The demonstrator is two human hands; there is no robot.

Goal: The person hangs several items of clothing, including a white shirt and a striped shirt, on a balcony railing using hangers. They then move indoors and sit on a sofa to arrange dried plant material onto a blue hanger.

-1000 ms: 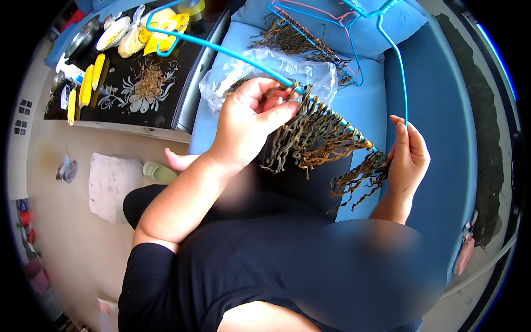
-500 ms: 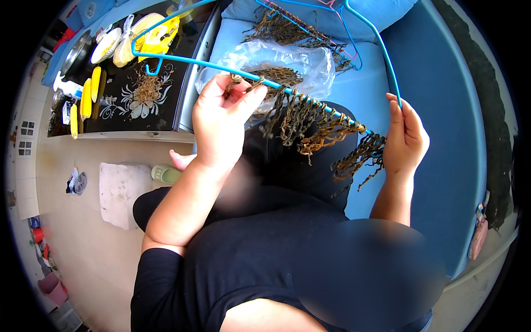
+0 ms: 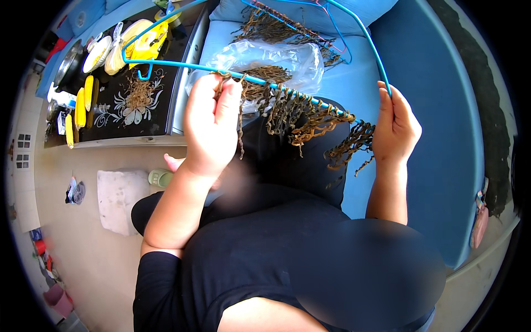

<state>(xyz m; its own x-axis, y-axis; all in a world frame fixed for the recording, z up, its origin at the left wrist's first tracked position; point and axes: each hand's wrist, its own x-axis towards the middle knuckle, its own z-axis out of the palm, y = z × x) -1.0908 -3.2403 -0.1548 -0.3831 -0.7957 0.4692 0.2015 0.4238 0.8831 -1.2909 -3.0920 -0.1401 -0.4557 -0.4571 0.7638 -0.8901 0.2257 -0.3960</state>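
Note:
A blue clothes hanger (image 3: pixel 254 81) is held up across my lap, its long bar slanting down to the right. Knotted, twisted brown strips (image 3: pixel 285 110) of some dried plant hang in a row along the bar's right part. My right hand (image 3: pixel 397 124) grips the hanger's right corner. At the bar's left part, my left hand (image 3: pixel 210 124) has thumb and fingers closed on another dried strip looped at the bar; its long end dangles beside the hand. Beyond, more dried strips (image 3: pixel 265 74) lie in a clear plastic bag (image 3: pixel 304 61) on the blue sofa.
A second hanger full of dried strips (image 3: pixel 274 25) lies against the sofa back. On the black table (image 3: pixel 116 124) at left are corn cobs (image 3: pixel 81 108), a bowl (image 3: pixel 98 53), a yellow bag (image 3: pixel 150 44) and a pile of brown scraps (image 3: pixel 139 97). A pale stool (image 3: pixel 119 202) stands below.
My left hand has turned, its fingers now curled closer around the strip at the bar, and the strip's long end now hangs down. My right hand keeps its hold; the view has shifted slightly.

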